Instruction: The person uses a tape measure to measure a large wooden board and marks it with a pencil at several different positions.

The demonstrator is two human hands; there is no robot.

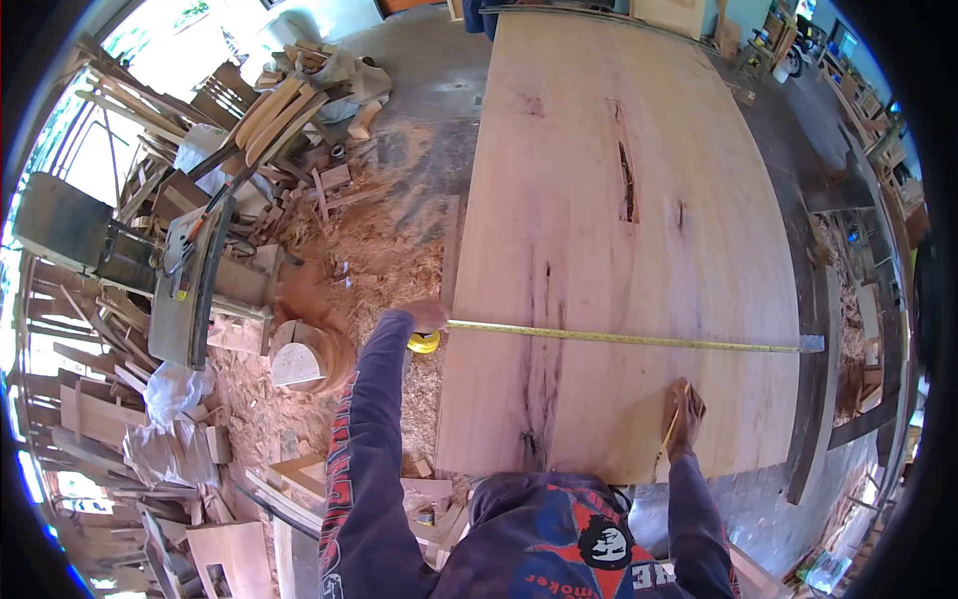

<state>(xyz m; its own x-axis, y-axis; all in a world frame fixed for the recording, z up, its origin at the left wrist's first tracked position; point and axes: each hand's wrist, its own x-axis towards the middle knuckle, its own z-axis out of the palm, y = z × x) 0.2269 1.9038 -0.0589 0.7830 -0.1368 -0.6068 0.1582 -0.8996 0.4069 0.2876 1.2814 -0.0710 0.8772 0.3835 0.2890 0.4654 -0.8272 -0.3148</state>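
Observation:
A large pale wooden slab [589,399] with dark cracks and knots lies in front of me. Across its width stretches a yellow tape measure blade [619,338], its far end at the slab's right edge. My left hand [427,315] is closed at the slab's left edge, where the blade begins, with the yellow tape case [424,342] just below it. Over the near right part of the slab, my right hand [685,409] holds a thin yellow pencil [667,439] between its fingers, below the blade.
Sawdust covers the floor [399,240] on the left, with a round wood block [304,357] on it. Wood offcuts [110,399] and a machine [185,290] stand farther left. A dark frame [813,399] runs along the slab's right side.

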